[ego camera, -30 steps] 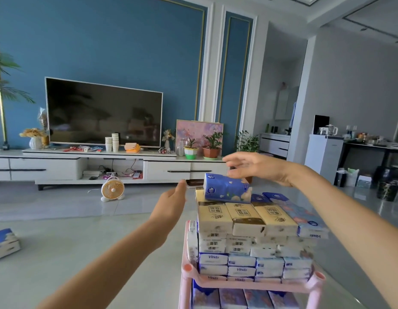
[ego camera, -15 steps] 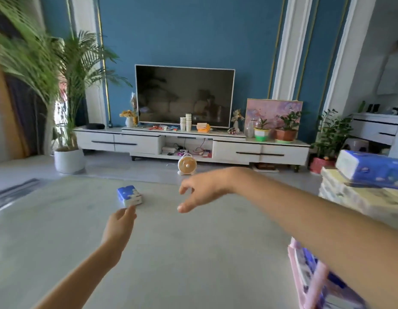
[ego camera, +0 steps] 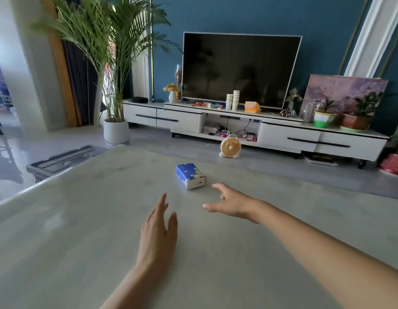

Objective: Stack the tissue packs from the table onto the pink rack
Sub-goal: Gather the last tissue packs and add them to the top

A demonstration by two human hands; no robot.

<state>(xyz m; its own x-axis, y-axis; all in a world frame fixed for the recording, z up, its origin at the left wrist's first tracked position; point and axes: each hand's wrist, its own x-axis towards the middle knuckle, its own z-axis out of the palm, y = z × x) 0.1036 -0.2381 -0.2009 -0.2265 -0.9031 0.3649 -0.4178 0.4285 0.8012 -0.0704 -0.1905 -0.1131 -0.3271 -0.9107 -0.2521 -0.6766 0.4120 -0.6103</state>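
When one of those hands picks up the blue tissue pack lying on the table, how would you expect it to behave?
The blue tissue pack lies flat on a broad face, so it probably won't roll or tip. Its wrapper looks smooth and a little glossy, so a loose grip from the right hand may slip slightly. It is small and likely soft and light, so it should give under squeezing rather than break.

A blue wall (ego camera: pixel 249 14) backs a dark television (ego camera: pixel 240 68) at upper centre; a potted palm (ego camera: pixel 109 52) stands upper left
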